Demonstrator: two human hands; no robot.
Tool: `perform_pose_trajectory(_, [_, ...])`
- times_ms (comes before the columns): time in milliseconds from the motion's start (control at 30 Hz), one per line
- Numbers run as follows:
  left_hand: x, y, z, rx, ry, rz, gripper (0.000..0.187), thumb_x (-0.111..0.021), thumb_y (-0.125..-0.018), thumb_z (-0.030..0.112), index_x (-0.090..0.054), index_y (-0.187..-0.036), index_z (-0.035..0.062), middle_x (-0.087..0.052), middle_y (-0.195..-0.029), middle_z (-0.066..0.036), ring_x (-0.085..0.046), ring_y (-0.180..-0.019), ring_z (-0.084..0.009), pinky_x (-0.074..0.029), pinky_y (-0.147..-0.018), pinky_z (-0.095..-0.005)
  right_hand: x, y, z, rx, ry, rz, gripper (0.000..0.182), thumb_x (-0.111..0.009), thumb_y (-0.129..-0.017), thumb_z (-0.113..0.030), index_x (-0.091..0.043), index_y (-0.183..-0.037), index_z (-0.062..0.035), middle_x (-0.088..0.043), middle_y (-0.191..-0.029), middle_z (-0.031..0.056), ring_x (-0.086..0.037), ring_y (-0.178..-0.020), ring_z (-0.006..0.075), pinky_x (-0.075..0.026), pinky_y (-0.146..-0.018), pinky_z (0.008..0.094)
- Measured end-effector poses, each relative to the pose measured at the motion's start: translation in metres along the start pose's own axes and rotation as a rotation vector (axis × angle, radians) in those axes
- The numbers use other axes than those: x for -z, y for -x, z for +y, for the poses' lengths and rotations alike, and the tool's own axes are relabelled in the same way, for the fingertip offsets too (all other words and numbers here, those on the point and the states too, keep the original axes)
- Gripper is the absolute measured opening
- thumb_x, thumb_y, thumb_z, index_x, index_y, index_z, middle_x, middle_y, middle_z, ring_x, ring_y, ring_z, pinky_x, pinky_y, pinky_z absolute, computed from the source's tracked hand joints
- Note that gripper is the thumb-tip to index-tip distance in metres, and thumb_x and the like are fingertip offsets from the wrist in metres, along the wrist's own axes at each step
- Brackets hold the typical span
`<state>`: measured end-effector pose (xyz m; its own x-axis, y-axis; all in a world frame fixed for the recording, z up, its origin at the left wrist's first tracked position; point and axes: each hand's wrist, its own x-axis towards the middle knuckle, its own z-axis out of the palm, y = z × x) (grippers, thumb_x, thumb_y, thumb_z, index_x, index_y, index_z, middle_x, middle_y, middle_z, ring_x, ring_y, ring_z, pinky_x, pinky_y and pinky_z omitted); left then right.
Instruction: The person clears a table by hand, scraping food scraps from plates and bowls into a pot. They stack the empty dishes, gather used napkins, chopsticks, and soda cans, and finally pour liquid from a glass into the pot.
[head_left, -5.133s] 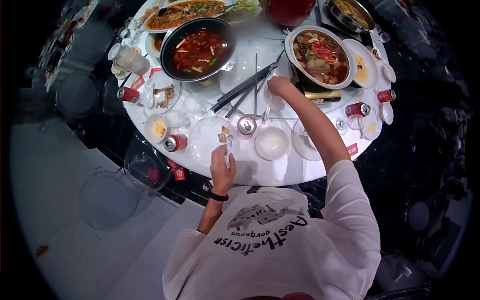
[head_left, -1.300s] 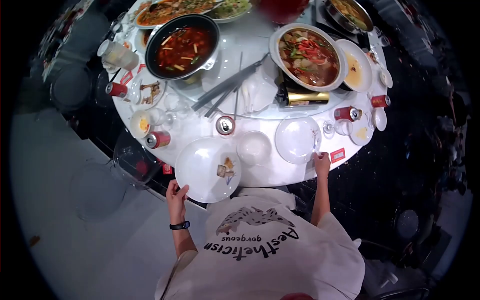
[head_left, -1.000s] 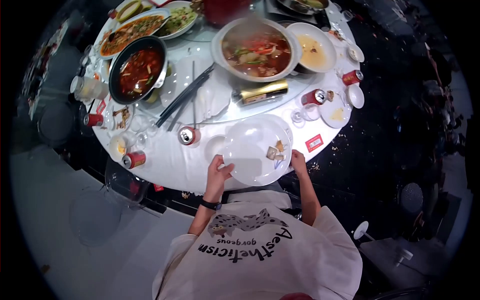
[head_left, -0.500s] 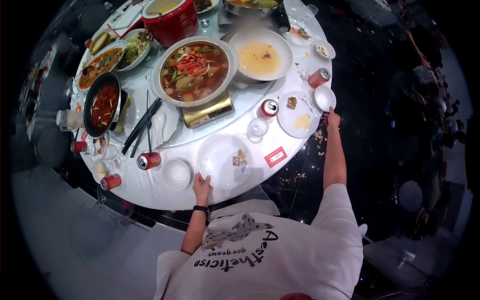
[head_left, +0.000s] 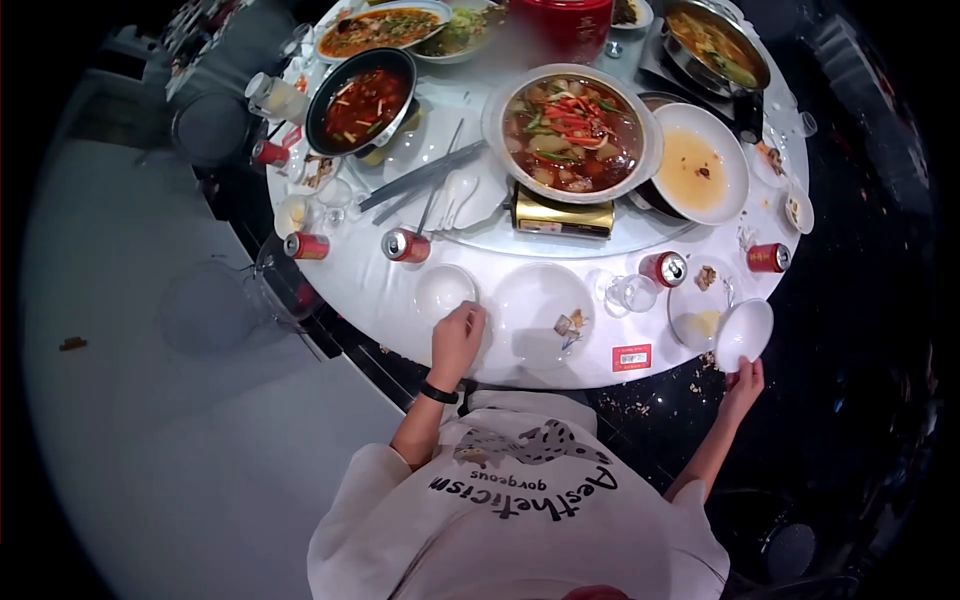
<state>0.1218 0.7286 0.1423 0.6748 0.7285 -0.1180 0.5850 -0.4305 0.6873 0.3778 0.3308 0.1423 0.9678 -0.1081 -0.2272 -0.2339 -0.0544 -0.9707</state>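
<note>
In my right hand (head_left: 742, 388) is a small white bowl (head_left: 746, 332), gripped by its near rim. It is tilted and overlaps the lower right edge of a white plate (head_left: 683, 318) with food scraps and a yellow smear. My left hand (head_left: 459, 338) has its fingers closed at the right rim of another small white bowl (head_left: 441, 290), which rests on the tablecloth. Right of that hand lies a larger white plate (head_left: 520, 325) with a few scraps. The left fingertips are partly hidden.
A pot of red soup (head_left: 575, 135) stands on a gold stove (head_left: 562, 214). Red cans (head_left: 662, 268) and a clear glass (head_left: 632, 294) sit beyond the plates. Black chopsticks (head_left: 425, 178) lie by white spoons (head_left: 456, 198). A red card (head_left: 631, 358) is near the table edge.
The view has swung, shifting the table rightward in the picture. My left hand has gone from the large plate's edge to the small bowl's rim. The right-hand bowl has moved nearer me.
</note>
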Motion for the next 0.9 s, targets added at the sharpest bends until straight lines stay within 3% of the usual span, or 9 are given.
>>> perform_pose_trajectory(100, [0.028,-0.007,-0.017,0.034,0.089,0.189,0.015,-0.055,-0.089,0.014,-0.06,-0.09,0.0002,-0.061,-0.067,-0.011,-0.056,-0.054,-0.0186,-0.045,-0.054,-0.0292,-0.092,0.075,-0.017,-0.19,0.182,-0.321,0.021,-0.061,-0.086,-0.015,-0.06,-0.103,-0.0019,-0.051,-0.062,-0.0056,-0.04,-0.048,0.001,-0.027,-0.042,0.0159])
perform_pose_trajectory(233, [0.032,-0.014,-0.106,0.132,0.103,0.325,0.023,-0.052,-0.092,0.02,-0.06,-0.098,-0.0007,-0.063,-0.091,-0.012,-0.06,-0.077,-0.0185,-0.047,-0.068,-0.0301,-0.234,0.146,0.044,-0.139,0.215,-0.994,0.019,-0.057,-0.089,-0.013,-0.044,-0.081,-0.0021,-0.051,-0.059,0.0004,-0.05,-0.052,0.0056,-0.04,-0.045,0.0235])
perform_pose_trajectory(333, [0.027,-0.023,-0.156,0.305,0.318,0.238,0.038,-0.045,-0.096,0.034,-0.056,-0.113,0.0021,-0.06,-0.107,-0.011,-0.058,-0.087,-0.0189,-0.047,-0.074,-0.0308,-0.315,0.181,0.08,0.428,0.582,-1.062,0.018,-0.054,-0.085,-0.016,-0.048,-0.084,0.0011,-0.06,-0.064,0.0182,-0.062,-0.061,0.0337,-0.048,-0.059,0.0454])
perform_pose_trajectory(400, [0.029,-0.03,-0.157,0.492,0.563,0.056,0.048,-0.039,-0.097,0.043,-0.05,-0.123,0.0051,-0.057,-0.115,-0.01,-0.057,-0.091,-0.0195,-0.047,-0.076,-0.0313,-0.346,0.191,0.082,0.306,0.789,-1.086,0.022,-0.052,-0.083,-0.019,-0.053,-0.091,0.0014,-0.062,-0.075,0.0237,-0.06,-0.073,0.0433,-0.047,-0.07,0.0507])
perform_pose_trajectory(600, [0.016,-0.038,-0.16,0.481,0.572,-0.145,0.05,-0.057,-0.091,0.029,-0.039,-0.13,0.0029,-0.055,-0.113,-0.011,-0.056,-0.087,-0.0149,-0.047,-0.062,-0.0259,-0.354,0.192,0.108,0.298,0.778,-0.87,0.029,-0.059,-0.082,-0.026,-0.054,-0.092,0.0008,-0.061,-0.072,0.0237,-0.06,-0.071,0.0413,-0.049,-0.065,0.0459])
perform_pose_trajectory(667, [-0.007,-0.036,-0.206,0.29,0.376,-0.017,0.047,-0.059,-0.088,0.02,-0.041,-0.125,-0.0034,-0.053,-0.114,-0.016,-0.055,-0.094,-0.0227,-0.045,-0.076,-0.0304,-0.323,0.181,0.08,0.235,0.666,-0.818,0.033,-0.061,-0.083,-0.03,-0.055,-0.093,0.0007,-0.061,-0.071,0.0225,-0.062,-0.07,0.0386,-0.05,-0.062,0.042])
perform_pose_trajectory(733, [0.01,-0.025,-0.177,-0.092,-0.091,0.198,0.041,-0.056,-0.087,0.014,-0.044,-0.122,-0.0043,-0.05,-0.113,-0.016,-0.053,-0.092,-0.0258,-0.043,-0.081,-0.0323,-0.264,0.149,0.083,-0.069,0.45,-0.653,0.029,-0.063,-0.084,-0.029,-0.06,-0.084,-0.0009,-0.063,-0.066,0.0074,-0.06,-0.056,0.0159,-0.048,-0.053,0.0306])
perform_pose_trajectory(767, [0.02,-0.022,-0.152,-0.085,-0.025,0.183,0.038,-0.055,-0.087,0.012,-0.045,-0.12,-0.0037,-0.049,-0.112,-0.016,-0.053,-0.09,-0.0253,-0.043,-0.078,-0.0322,-0.223,0.123,0.088,-0.207,0.416,-0.516,0.025,-0.064,-0.084,-0.026,-0.061,-0.08,-0.0019,-0.062,-0.065,0.0032,-0.058,-0.054,0.0104,-0.047,-0.05,0.0267])
perform_pose_trajectory(900, [0.035,-0.002,-0.071,-0.135,0.153,0.053,0.031,-0.053,-0.086,0.007,-0.049,-0.115,-0.0016,-0.049,-0.11,-0.014,-0.052,-0.085,-0.0225,-0.044,-0.07,-0.0311,-0.043,0.006,0.152,0.063,0.69,0.422,0.028,-0.069,-0.081,-0.027,-0.058,-0.083,-0.0006,-0.06,-0.065,0.0054,-0.056,-0.055,0.0128,-0.047,-0.054,0.0277])
